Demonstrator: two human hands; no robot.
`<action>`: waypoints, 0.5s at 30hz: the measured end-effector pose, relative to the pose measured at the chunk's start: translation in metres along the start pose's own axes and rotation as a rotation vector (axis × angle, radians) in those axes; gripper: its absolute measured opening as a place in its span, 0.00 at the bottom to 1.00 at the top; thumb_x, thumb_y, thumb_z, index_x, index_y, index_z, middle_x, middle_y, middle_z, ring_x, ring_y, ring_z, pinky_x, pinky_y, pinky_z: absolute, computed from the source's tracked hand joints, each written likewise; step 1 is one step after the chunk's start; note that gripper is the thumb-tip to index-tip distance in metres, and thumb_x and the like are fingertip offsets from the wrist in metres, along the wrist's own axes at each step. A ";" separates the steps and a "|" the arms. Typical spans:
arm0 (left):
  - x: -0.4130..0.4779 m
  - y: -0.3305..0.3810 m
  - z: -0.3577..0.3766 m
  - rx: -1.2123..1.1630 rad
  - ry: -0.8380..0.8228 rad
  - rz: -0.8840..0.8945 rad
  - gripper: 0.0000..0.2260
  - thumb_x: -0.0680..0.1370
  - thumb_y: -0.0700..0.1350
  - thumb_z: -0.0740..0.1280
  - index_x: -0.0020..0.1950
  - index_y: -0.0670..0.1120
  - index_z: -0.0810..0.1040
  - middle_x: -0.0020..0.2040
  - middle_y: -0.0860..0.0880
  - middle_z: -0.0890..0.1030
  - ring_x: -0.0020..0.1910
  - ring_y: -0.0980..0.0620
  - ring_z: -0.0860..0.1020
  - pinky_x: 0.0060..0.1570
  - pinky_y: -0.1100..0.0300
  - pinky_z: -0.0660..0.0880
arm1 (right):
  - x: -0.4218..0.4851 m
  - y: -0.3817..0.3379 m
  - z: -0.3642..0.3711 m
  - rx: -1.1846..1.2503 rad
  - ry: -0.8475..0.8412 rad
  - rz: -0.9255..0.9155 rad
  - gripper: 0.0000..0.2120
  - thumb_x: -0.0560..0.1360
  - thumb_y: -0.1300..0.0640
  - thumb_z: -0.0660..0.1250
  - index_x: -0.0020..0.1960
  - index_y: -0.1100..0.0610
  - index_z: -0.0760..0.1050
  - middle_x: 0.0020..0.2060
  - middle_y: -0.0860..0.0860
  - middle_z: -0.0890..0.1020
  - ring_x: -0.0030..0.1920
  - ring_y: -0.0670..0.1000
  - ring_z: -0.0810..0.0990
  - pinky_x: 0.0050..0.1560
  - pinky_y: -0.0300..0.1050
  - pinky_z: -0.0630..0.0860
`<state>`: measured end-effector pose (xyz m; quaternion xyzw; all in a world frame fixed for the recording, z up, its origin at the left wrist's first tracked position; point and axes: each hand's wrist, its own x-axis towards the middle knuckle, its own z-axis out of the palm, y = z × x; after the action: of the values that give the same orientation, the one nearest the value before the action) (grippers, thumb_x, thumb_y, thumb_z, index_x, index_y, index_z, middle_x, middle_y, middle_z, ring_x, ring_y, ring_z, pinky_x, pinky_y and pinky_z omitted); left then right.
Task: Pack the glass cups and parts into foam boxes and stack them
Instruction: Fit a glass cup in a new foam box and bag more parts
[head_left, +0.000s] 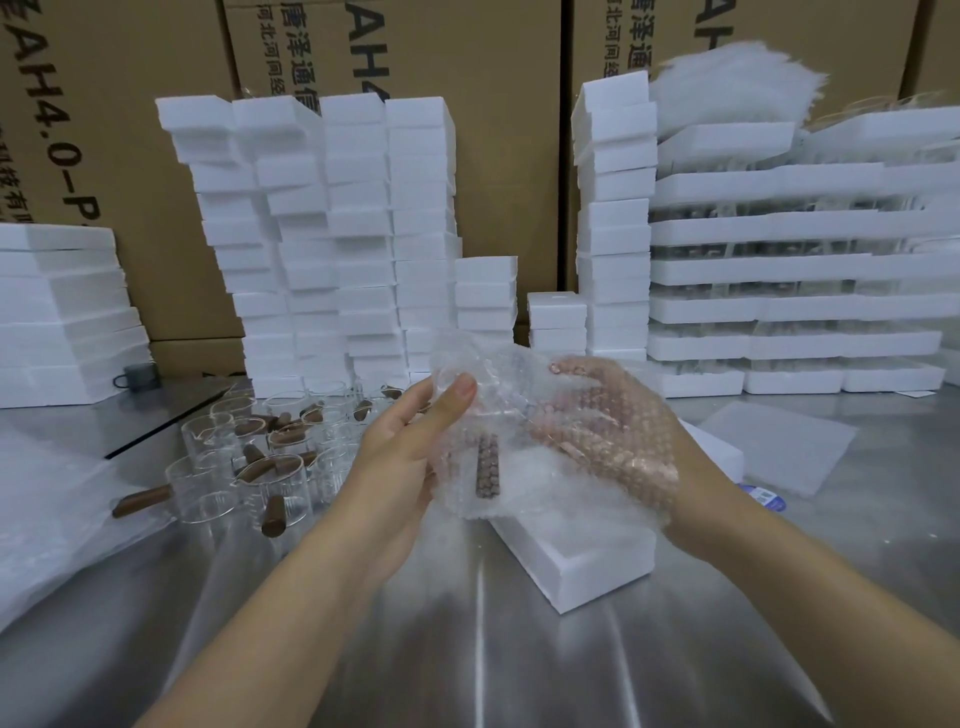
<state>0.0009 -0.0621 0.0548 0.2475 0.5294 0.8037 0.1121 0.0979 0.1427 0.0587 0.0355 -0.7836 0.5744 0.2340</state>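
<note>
left grip (410, 447): the hand is closed on the bubble wrap (498, 415); the thumb is pressed on the front of the sheet near its upper left edge, with the fingers curled behind it.
right grip (608, 431): seen through the sheet, which is draped over it; the fingers are spread and nearly straight and nothing is pinched; one fingertip shows above the wrap's edge.
wrapped item: a brown wooden handle (487, 467) is seen upright through the wrap, between the two hands; the glass body cannot be made out clearly.
position: the bundle is held in the air, just above the near foam box (571, 561), apart from it.
near foam box: white, lying flat on the steel worktop (467, 649), partly hidden by the wrap.
unpacked stock: clear glass cups (260, 457) with wooden handles are grouped on the worktop, left of the left forearm.
packed stock: columns of stacked foam boxes (363, 234) are noted behind the cups.
right rear: layered foam trays (779, 270) with glassware between the layers.
right of hands: a thin foam sheet (774, 447) lies flat.
far left: a small grey cup (137, 375).
background: cardboard cartons (493, 104) with printed lettering.
</note>
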 end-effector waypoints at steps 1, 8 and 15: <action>0.000 0.001 -0.001 -0.014 0.008 0.004 0.47 0.64 0.66 0.84 0.79 0.53 0.74 0.70 0.52 0.83 0.73 0.46 0.79 0.78 0.38 0.67 | 0.003 -0.008 0.001 0.062 0.029 -0.060 0.10 0.76 0.64 0.74 0.42 0.50 0.85 0.35 0.47 0.87 0.43 0.54 0.86 0.38 0.29 0.78; 0.001 0.002 -0.006 -0.096 0.001 0.002 0.29 0.74 0.62 0.78 0.73 0.55 0.80 0.66 0.53 0.86 0.66 0.52 0.83 0.78 0.44 0.67 | 0.012 -0.011 0.002 0.178 0.174 -0.048 0.48 0.57 0.08 0.53 0.72 0.27 0.69 0.69 0.30 0.75 0.70 0.35 0.73 0.79 0.58 0.65; 0.000 -0.002 -0.006 -0.075 0.006 0.026 0.41 0.70 0.62 0.82 0.79 0.50 0.74 0.68 0.47 0.85 0.68 0.43 0.82 0.76 0.35 0.70 | 0.002 -0.001 0.009 0.129 -0.077 0.038 0.54 0.59 0.28 0.83 0.69 0.12 0.48 0.71 0.30 0.70 0.63 0.25 0.74 0.59 0.42 0.77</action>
<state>-0.0024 -0.0662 0.0509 0.2477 0.4959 0.8251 0.1092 0.0934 0.1346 0.0588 0.0577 -0.7541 0.6261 0.1898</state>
